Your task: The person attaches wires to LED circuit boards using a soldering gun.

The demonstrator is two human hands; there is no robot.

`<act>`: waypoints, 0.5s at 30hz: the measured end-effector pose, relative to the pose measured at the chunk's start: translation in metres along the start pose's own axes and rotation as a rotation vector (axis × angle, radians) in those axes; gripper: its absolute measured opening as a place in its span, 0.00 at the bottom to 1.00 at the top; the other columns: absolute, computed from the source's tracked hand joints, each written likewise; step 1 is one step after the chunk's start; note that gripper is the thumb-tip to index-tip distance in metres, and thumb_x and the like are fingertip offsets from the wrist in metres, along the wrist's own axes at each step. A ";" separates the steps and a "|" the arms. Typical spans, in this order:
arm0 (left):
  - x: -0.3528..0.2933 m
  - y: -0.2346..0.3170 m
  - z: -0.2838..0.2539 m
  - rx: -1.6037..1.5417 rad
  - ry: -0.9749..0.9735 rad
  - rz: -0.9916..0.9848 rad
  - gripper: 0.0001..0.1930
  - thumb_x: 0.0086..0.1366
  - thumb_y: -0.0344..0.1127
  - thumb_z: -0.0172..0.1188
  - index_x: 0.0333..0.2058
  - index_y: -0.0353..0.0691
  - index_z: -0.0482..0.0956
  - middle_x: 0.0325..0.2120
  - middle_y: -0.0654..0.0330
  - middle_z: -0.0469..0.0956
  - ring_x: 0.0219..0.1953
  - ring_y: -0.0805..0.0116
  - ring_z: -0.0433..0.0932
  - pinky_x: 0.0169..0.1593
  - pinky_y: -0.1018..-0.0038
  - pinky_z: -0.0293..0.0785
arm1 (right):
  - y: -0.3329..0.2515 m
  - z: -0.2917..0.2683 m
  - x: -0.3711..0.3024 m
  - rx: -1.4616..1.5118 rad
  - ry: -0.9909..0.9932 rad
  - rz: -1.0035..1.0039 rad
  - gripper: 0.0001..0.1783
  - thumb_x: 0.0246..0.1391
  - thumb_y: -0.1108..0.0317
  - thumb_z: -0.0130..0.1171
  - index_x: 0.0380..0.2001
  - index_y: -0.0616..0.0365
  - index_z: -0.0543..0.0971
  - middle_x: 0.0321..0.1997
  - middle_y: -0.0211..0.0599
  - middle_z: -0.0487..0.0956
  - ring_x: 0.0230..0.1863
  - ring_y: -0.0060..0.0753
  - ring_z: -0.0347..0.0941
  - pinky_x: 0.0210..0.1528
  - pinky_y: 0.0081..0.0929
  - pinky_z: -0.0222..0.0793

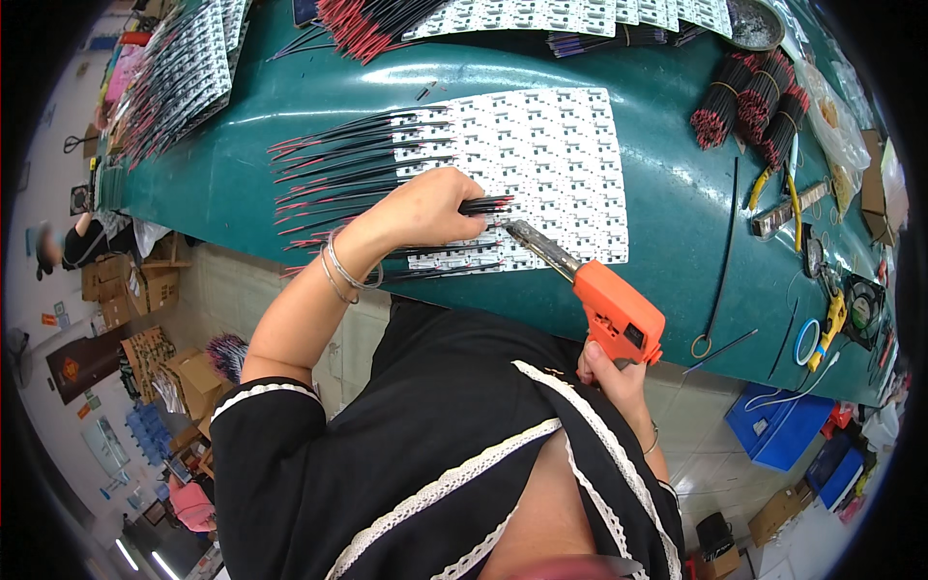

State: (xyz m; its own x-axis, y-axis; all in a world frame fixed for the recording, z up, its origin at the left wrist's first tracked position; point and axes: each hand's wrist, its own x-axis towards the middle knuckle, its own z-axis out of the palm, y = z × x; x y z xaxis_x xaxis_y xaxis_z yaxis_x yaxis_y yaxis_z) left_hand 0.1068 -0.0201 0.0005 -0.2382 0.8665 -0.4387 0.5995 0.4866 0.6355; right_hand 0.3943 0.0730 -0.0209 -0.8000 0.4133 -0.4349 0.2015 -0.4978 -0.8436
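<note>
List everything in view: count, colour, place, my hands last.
Glossy table: one, green, centre
Flat circuit-board sheets: several, white, table centre, far edge, upper left
Thin red-tipped wires: many, black, sheets' left sides
Tied wire bundles: three, black and red, upper right
Pistol-shaped soldering gun: one, orange, right hand
Small tools: several, some yellow, table's right
Open plastic bin: one, blue, lower right
Cardboard boxes: several, brown, left and right
Left hand: one, bare, holding wires
Right hand: one, bare, gripping soldering gun

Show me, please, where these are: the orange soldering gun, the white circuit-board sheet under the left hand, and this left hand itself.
Orange soldering gun point(611, 300): head view, on its casing.
White circuit-board sheet point(551, 174): head view, on its wire-free right part.
Left hand point(437, 205): head view, on its back.
</note>
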 end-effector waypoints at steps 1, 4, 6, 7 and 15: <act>0.000 0.001 -0.001 0.000 0.000 0.000 0.12 0.47 0.35 0.58 0.19 0.28 0.71 0.11 0.48 0.65 0.14 0.63 0.61 0.22 0.69 0.61 | 0.001 -0.001 0.000 -0.005 -0.010 0.001 0.11 0.50 0.72 0.53 0.37 0.65 0.68 0.17 0.29 0.68 0.15 0.17 0.63 0.16 0.17 0.62; 0.001 0.002 -0.002 0.001 -0.022 -0.009 0.12 0.46 0.34 0.58 0.19 0.28 0.71 0.12 0.47 0.65 0.14 0.62 0.61 0.22 0.69 0.61 | 0.001 -0.001 0.000 -0.017 -0.011 0.011 0.11 0.50 0.73 0.53 0.37 0.65 0.68 0.17 0.29 0.68 0.14 0.17 0.63 0.16 0.17 0.62; 0.001 0.002 -0.001 0.005 -0.014 0.023 0.12 0.46 0.34 0.58 0.19 0.28 0.71 0.12 0.47 0.65 0.14 0.62 0.61 0.23 0.69 0.61 | -0.001 0.000 -0.001 -0.023 -0.001 0.020 0.12 0.50 0.73 0.53 0.37 0.65 0.68 0.16 0.29 0.68 0.14 0.17 0.62 0.16 0.17 0.62; 0.001 0.002 -0.001 0.006 -0.014 0.022 0.12 0.46 0.34 0.58 0.19 0.28 0.71 0.12 0.47 0.65 0.14 0.62 0.61 0.23 0.69 0.61 | -0.001 0.003 -0.001 0.028 0.021 -0.012 0.12 0.50 0.73 0.52 0.38 0.65 0.67 0.16 0.29 0.67 0.14 0.17 0.62 0.15 0.17 0.62; -0.002 0.004 0.000 -0.015 -0.003 0.002 0.11 0.46 0.34 0.57 0.20 0.29 0.72 0.13 0.46 0.67 0.15 0.57 0.66 0.24 0.67 0.63 | -0.006 0.000 0.004 0.109 0.054 -0.093 0.21 0.50 0.67 0.52 0.43 0.70 0.63 0.13 0.32 0.62 0.10 0.21 0.58 0.14 0.19 0.57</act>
State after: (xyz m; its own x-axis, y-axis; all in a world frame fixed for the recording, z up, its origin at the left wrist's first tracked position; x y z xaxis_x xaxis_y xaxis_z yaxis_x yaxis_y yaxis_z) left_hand 0.1098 -0.0199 0.0037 -0.2346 0.8672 -0.4393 0.5882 0.4864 0.6461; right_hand 0.3898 0.0775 -0.0176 -0.7800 0.5008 -0.3752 0.0628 -0.5339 -0.8432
